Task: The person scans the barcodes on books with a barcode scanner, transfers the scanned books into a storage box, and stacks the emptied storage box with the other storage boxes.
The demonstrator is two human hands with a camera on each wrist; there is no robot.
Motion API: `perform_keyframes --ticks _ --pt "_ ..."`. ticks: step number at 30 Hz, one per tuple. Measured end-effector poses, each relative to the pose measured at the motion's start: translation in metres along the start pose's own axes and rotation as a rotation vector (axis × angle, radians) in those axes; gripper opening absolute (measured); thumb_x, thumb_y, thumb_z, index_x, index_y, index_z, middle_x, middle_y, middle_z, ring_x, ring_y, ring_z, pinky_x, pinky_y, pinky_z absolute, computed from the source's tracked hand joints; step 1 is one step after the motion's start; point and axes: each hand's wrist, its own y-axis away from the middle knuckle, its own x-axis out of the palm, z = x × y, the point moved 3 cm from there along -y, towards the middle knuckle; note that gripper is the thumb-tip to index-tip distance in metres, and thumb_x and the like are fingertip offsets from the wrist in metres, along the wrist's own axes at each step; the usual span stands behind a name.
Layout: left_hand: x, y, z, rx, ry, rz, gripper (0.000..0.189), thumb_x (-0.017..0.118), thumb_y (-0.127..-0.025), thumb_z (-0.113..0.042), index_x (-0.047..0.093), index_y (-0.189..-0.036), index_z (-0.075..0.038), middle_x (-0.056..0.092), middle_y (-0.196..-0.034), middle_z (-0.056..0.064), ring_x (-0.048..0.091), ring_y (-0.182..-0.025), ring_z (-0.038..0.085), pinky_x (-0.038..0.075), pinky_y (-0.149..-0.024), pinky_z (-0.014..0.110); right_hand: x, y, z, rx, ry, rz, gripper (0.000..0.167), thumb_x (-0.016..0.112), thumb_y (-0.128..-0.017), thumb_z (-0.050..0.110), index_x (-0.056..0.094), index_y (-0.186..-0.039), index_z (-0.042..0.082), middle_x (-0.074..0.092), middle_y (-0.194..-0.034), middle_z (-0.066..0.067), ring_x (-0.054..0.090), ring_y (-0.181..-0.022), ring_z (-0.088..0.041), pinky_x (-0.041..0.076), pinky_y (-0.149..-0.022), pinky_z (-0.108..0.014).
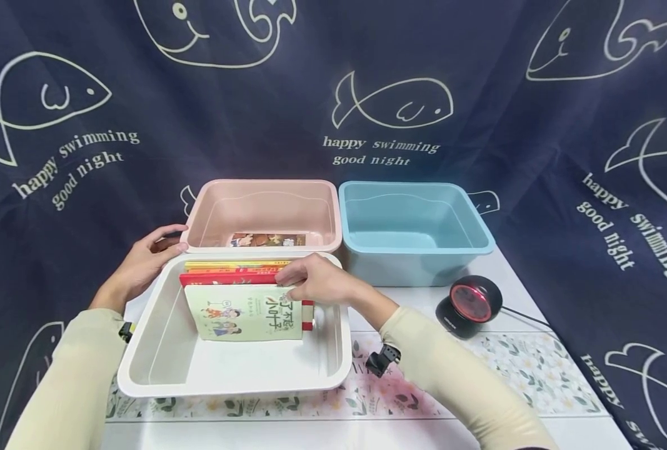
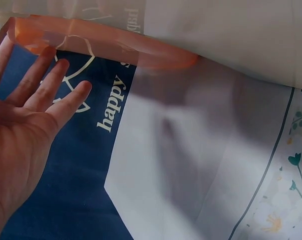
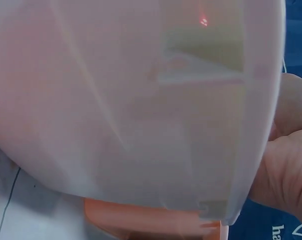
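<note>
A white bin (image 1: pixel 237 369) holds a row of upright books along its far side. In front stands a pale green picture book (image 1: pixel 220 312), with a red book (image 1: pixel 198 279) and yellow-edged books (image 1: pixel 226 266) behind it. My right hand (image 1: pixel 319 281) pinches the top edge of the green book near its right corner, thumb on the front cover. The right wrist view shows that hand (image 3: pixel 291 165) partly hidden by the bin wall. My left hand (image 1: pixel 144 265) touches the left rim of the pink bin (image 1: pixel 265 215); its fingers look loosely extended in the left wrist view.
Inside the pink bin lies a brown-covered book (image 1: pixel 268 240). A blue bin (image 1: pixel 401 269) stands to its right. On the right of the table sits a round black device (image 1: pixel 474 304) with a red glow and a cable. A dark fish-patterned cloth (image 1: pixel 389 56) hangs behind.
</note>
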Motion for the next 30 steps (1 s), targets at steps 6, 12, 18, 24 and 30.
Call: perform_keyframes --ticks 6,12,18,24,30 --pt "0.001 -0.001 0.001 -0.003 -0.003 -0.01 0.055 0.067 -0.092 -0.029 0.045 -0.142 -0.018 0.062 -0.113 -0.012 0.062 -0.097 -0.003 0.055 -0.075 0.02 0.007 -0.005 0.0 0.004 0.045 -0.041 0.035 0.075 -0.082 0.003 0.069 -0.116 0.007 0.072 -0.111 -0.004 0.068 -0.103 -0.016 0.052 -0.084 -0.02" --pt "0.001 -0.001 0.001 -0.014 -0.039 -0.009 0.057 0.066 -0.092 -0.033 0.043 -0.143 -0.02 0.059 -0.115 -0.013 0.061 -0.098 -0.004 0.055 -0.076 0.02 0.016 -0.009 0.001 -0.054 0.024 -0.032 0.033 0.069 -0.084 -0.002 0.068 -0.116 0.003 0.071 -0.112 -0.007 0.067 -0.105 -0.018 0.052 -0.086 -0.019" --pt "0.001 -0.002 0.001 -0.013 -0.034 -0.008 0.057 0.067 -0.092 -0.033 0.044 -0.143 -0.021 0.059 -0.115 -0.014 0.061 -0.098 -0.005 0.054 -0.077 0.019 0.024 -0.014 0.0 -0.099 0.062 -0.034 0.035 0.07 -0.085 0.001 0.067 -0.119 0.008 0.069 -0.117 -0.003 0.065 -0.11 -0.013 0.05 -0.091 -0.019" --pt "0.003 -0.003 -0.001 0.023 0.049 0.021 0.054 0.067 -0.092 -0.022 0.046 -0.142 -0.018 0.06 -0.114 -0.012 0.061 -0.1 -0.002 0.055 -0.075 0.018 0.03 -0.017 0.004 -0.116 0.057 -0.033 0.038 0.071 -0.084 0.001 0.066 -0.121 0.009 0.068 -0.12 -0.002 0.064 -0.113 -0.013 0.05 -0.093 -0.022" --pt "0.001 -0.001 0.001 -0.021 -0.014 -0.012 0.056 0.067 -0.092 -0.031 0.045 -0.142 -0.021 0.059 -0.115 -0.015 0.06 -0.099 -0.005 0.054 -0.077 0.018 0.034 -0.022 0.002 -0.116 -0.007 -0.002 0.037 0.071 -0.084 -0.001 0.067 -0.119 0.009 0.068 -0.12 -0.002 0.064 -0.112 -0.012 0.05 -0.09 -0.018"
